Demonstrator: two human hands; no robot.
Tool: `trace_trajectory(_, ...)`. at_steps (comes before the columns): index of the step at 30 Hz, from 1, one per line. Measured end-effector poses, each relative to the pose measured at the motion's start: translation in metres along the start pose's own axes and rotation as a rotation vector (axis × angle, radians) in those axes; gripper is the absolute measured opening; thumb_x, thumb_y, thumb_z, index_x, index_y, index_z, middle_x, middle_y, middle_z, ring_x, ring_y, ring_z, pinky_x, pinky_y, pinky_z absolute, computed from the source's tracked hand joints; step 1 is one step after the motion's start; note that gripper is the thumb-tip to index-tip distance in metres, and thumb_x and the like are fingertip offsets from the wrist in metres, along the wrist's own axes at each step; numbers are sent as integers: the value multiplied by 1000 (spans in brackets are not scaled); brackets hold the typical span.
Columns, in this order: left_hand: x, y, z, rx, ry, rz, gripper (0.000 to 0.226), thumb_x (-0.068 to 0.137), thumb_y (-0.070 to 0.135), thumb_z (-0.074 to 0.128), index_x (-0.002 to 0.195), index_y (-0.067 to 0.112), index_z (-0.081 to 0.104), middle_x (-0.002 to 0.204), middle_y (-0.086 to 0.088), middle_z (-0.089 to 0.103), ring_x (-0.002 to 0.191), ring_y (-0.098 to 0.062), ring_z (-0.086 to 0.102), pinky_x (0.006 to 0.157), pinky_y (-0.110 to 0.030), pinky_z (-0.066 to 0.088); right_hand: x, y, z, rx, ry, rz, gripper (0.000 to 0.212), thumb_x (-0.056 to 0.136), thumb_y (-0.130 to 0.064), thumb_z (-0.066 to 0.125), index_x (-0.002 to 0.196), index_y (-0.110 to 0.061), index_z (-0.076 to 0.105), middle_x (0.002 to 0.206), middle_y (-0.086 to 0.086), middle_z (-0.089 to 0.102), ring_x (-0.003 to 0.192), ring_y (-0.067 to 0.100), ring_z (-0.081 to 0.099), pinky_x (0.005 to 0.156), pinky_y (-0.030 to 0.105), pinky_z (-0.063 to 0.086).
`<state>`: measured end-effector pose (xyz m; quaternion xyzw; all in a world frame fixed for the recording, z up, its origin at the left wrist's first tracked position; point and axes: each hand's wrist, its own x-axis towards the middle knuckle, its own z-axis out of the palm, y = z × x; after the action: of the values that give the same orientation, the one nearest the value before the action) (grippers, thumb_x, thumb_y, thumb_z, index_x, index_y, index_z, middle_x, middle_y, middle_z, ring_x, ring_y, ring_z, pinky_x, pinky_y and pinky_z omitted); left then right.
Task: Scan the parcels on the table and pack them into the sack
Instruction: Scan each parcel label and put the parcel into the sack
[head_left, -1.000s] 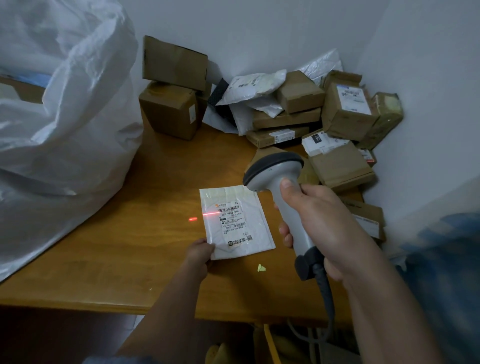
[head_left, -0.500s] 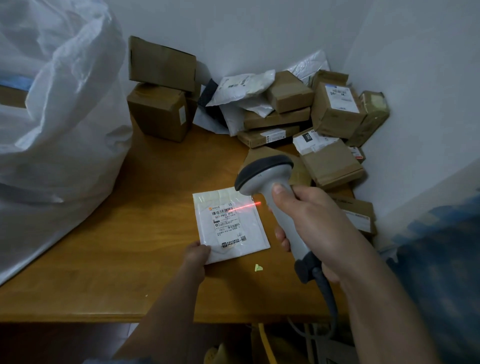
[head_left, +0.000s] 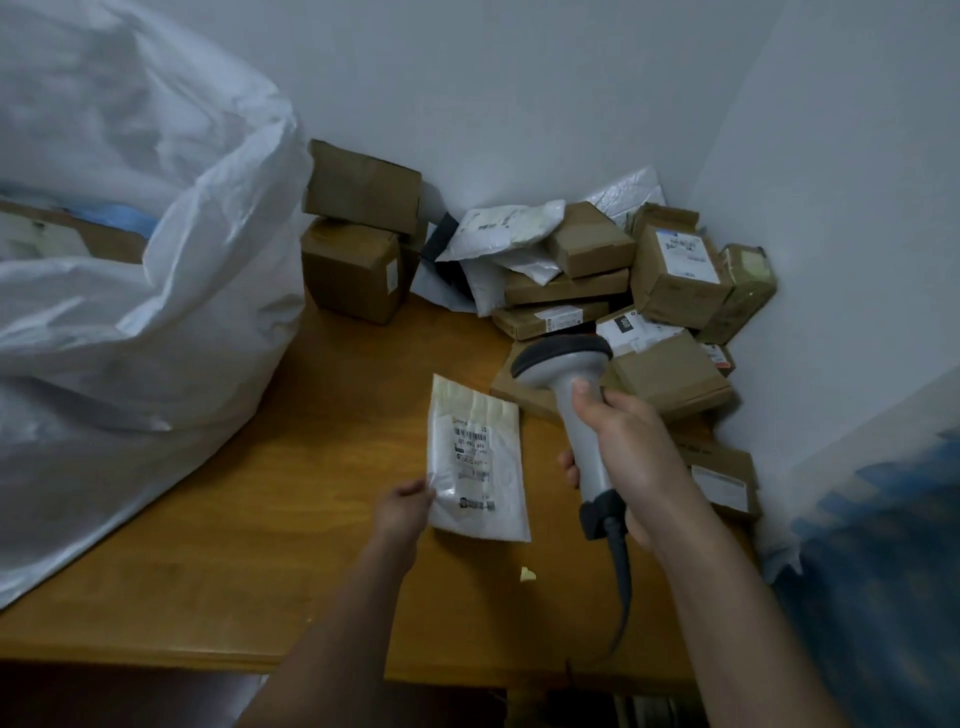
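Note:
A flat white mailer (head_left: 478, 462) with a printed label is tilted up off the wooden table (head_left: 260, 545); my left hand (head_left: 405, 506) pinches its lower left corner. My right hand (head_left: 631, 452) grips the handle of a grey barcode scanner (head_left: 569, 395), head pointing away toward the parcel pile, just right of the mailer. No red beam shows on the label. The big white woven sack (head_left: 135, 291) stands open at the left, with cardboard and blue showing inside.
A pile of brown boxes (head_left: 670, 260) and white mailers (head_left: 504, 228) fills the table's back right corner against the walls. Two stacked cartons (head_left: 358, 234) sit beside the sack. A small yellow scrap (head_left: 527, 574) lies near the front edge. The scanner cable (head_left: 623, 587) hangs down.
The mailer has been lifted off the table by its left corner and tilted upright. The red scan line has gone out. The scanner stays beside it.

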<state>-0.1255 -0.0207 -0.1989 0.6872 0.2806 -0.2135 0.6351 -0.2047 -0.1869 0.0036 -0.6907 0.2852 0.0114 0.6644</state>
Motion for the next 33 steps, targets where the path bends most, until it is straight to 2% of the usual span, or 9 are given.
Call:
trace_trajectory(4, -32, 60, -11, 27, -41, 259, 15, 93, -6, 56, 99, 1, 68, 84, -4, 66, 79, -19, 63, 54, -16, 51, -3, -33, 0, 99, 34, -116, 26, 101, -39, 46, 91, -19, 60, 63, 9, 57, 52, 18, 54, 52, 33, 45)
trace_trajectory(11, -99, 172, -54, -104, -10, 626, 18, 95, 9, 57, 97, 21, 71, 90, 5, 73, 82, -9, 71, 67, -23, 57, -16, -88, 25, 293, 9, -279, 27, 101, -37, 48, 94, -15, 60, 62, 7, 55, 52, 16, 53, 51, 32, 45)
trace_trajectory(15, -107, 226, -91, -446, 118, 630, 20, 95, 6, 58, 98, 21, 71, 100, -2, 72, 94, -19, 69, 83, -36, 57, -21, -107, 43, 282, -83, -306, 29, 101, -40, 47, 102, -15, 61, 66, 10, 56, 54, 17, 53, 49, 31, 43)
trace_trajectory(19, -104, 269, -130, -643, 337, 625, 28, 95, 2, 57, 120, 10, 65, 112, -9, 69, 86, -17, 67, 78, -29, 56, -21, -111, 56, 264, -129, -319, 28, 100, -40, 48, 101, -16, 62, 63, 10, 58, 55, 20, 54, 52, 33, 43)
trace_trajectory(21, -102, 285, -147, -735, 397, 593, 33, 95, 3, 59, 128, 6, 59, 115, -9, 64, 78, -16, 63, 64, -24, 56, -18, -110, 61, 255, -141, -324, 28, 100, -39, 48, 101, -16, 63, 62, 9, 58, 56, 20, 54, 54, 35, 44)
trace_trajectory(23, -96, 293, -153, -619, 455, 539, 52, 91, 19, 68, 137, 3, 48, 116, -9, 56, 85, -18, 61, 60, -24, 54, -13, -107, 63, 252, -139, -310, 27, 101, -37, 48, 102, -15, 63, 64, 10, 57, 56, 20, 54, 54, 34, 44)
trace_trajectory(25, -88, 292, -145, -359, 611, 458, 76, 84, 33, 76, 142, 2, 38, 135, -16, 44, 114, -29, 53, 89, -35, 52, -6, -102, 61, 255, -125, -280, 26, 101, -36, 49, 102, -14, 62, 64, 11, 57, 55, 20, 53, 53, 34, 43)
trace_trajectory(27, -86, 280, -123, -266, 711, 521, 74, 83, 27, 76, 140, 6, 35, 144, -17, 25, 129, -33, 39, 105, -36, 40, 1, -98, 56, 240, -99, -238, 26, 101, -37, 49, 99, -14, 61, 64, 13, 57, 54, 21, 53, 53, 34, 43)
trace_trajectory(33, -58, 216, -26, 43, 590, 773, 44, 91, 11, 63, 130, 15, 44, 133, -6, 37, 109, -16, 51, 90, -28, 50, 36, -79, 16, 210, 58, -141, 23, 102, -36, 47, 94, -18, 58, 72, 13, 57, 57, 20, 54, 51, 32, 44)
